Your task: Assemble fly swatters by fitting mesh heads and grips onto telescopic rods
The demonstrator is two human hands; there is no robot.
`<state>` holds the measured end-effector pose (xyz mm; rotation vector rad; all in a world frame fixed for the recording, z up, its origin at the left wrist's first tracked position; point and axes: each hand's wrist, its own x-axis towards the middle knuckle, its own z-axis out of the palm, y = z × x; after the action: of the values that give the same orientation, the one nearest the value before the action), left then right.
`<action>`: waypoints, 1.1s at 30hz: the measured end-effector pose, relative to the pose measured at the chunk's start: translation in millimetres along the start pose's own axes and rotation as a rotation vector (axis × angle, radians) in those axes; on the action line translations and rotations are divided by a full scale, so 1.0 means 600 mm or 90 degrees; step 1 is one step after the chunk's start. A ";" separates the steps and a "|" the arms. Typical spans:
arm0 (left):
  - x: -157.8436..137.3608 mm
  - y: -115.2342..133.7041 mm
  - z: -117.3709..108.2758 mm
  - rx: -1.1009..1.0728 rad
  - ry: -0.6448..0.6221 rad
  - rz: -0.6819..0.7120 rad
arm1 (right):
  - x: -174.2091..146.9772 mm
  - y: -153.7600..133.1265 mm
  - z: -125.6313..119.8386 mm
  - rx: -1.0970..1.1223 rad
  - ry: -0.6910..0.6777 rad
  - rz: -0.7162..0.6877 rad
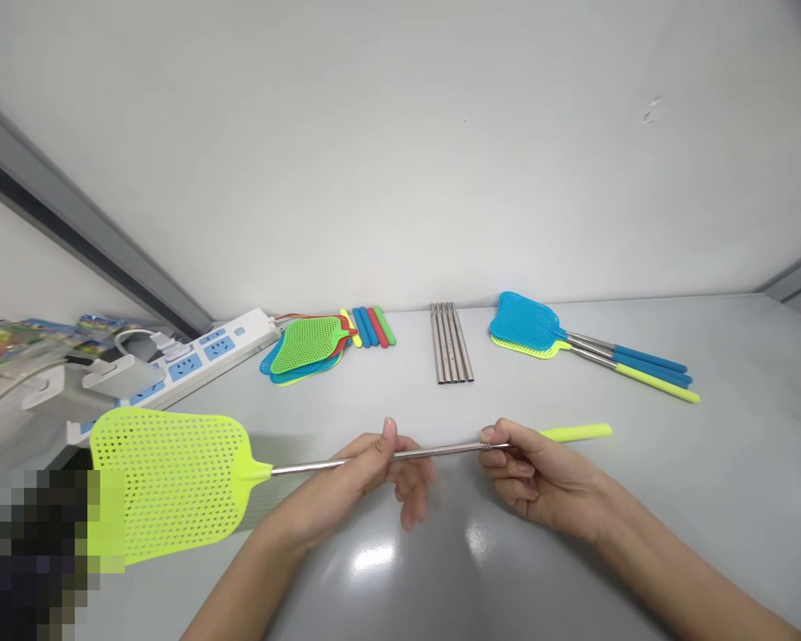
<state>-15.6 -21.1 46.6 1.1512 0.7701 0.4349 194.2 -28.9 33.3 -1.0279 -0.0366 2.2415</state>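
Observation:
A yellow-green fly swatter with a perforated head extends leftward on a thin metal rod. My left hand holds the rod loosely in the crook of the thumb, its lower fingers loose and blurred. Near the rod's right end, my right hand pinches it between thumb and fingers. A yellow-green handle shows behind my right hand, in line with the rod; whether the two are joined I cannot tell.
Several metal tubes lie side by side at the back. Left of them are coloured grips and loose swatter heads. Swatters with handles lie stacked at right. A power strip with plugged-in adapters stands on the left.

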 end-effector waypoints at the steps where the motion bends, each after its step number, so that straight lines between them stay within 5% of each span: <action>1: -0.001 0.002 0.000 0.000 0.006 0.007 | 0.000 0.001 0.001 -0.004 0.002 0.001; 10: -0.004 0.008 -0.001 0.013 0.024 0.071 | -0.001 -0.007 -0.003 -0.015 -0.009 -0.029; 33: -0.008 0.012 -0.012 0.023 0.047 0.051 | -0.007 -0.024 -0.009 -0.044 0.013 -0.067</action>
<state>-23.5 -17.2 53.2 1.2078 0.8011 0.5346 208.1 -21.2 36.8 -1.0608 -0.1568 2.1469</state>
